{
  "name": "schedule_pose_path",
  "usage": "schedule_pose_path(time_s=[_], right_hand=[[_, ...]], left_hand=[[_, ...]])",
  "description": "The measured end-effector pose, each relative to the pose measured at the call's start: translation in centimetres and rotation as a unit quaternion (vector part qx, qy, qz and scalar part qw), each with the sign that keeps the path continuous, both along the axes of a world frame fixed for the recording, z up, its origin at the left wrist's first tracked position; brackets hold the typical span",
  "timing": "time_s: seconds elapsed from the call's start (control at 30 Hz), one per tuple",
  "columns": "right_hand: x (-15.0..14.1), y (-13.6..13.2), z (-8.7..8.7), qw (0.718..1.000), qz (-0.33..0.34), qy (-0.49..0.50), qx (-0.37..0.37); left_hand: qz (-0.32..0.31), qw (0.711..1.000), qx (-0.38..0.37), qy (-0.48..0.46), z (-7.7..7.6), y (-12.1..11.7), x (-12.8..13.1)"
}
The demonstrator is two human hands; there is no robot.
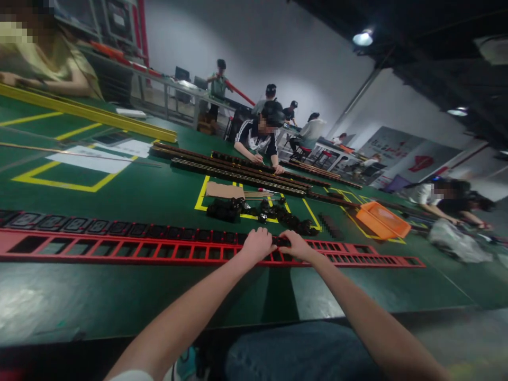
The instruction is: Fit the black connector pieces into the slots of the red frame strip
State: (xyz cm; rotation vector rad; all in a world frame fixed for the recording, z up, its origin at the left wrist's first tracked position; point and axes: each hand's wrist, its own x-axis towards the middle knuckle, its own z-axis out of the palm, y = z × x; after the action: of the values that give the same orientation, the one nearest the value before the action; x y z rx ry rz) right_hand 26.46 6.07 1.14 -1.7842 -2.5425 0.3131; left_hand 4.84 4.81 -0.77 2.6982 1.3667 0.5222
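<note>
Red slotted frame (8,244) lay on desk (138,296), long axis running left-to-right beneath hands. Black part (282,242) sat between left hand (259,243) and right hand (297,245); each grip narrow, hold not determinable.

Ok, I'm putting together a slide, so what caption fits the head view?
Left hand and right hand at a red frame, green table.

A long, red, ladder-like frame (178,261) lies flat across the green tabletop (159,301) — square black pieces (119,228) lined up along its far side.
</note>
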Motion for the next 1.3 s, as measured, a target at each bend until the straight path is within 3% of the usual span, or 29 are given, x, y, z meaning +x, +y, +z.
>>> schedule_pose_path(time_s=[0.13,0.3,0.57,0.73,1.0,1.13,1.3], right_hand=[[-0.7,0.9,1.6,0.998,-0.015,-0.025,-0.055],[-1.5,1.8,3.0,0.990,0.015,-0.035,-0.137],[-2.1,4.3,3.6,0.968,0.055,-0.071,-0.234],[-1.7,4.4,3.2,0.970,0.083,-0.066,-0.218],[-0.4,4.5,2.0,0.968,0.106,0.090,-0.208],[-1.2,5.0,2.1,0.976,0.098,0.104,-0.162],[-3.2,4.3,3.0,0.980,0.096,0.096,-0.143]], left_hand=[[-0.002,1.000,0.001,-0.004,-0.1,-0.2,0.1],[0.000,1.000,0.009,-0.007,-0.1,-0.3,0.1],[-0.002,1.000,0.025,0.003,-0.3,-0.7,0.2],[0.013,0.999,0.040,0.021,0.1,-1.2,0.3],[0.047,0.997,0.019,0.061,0.5,-1.5,0.3],[0.046,0.993,0.060,0.086,1.5,-1.9,-0.1],[0.022,0.992,0.046,0.116,3.1,-1.9,-1.5]])
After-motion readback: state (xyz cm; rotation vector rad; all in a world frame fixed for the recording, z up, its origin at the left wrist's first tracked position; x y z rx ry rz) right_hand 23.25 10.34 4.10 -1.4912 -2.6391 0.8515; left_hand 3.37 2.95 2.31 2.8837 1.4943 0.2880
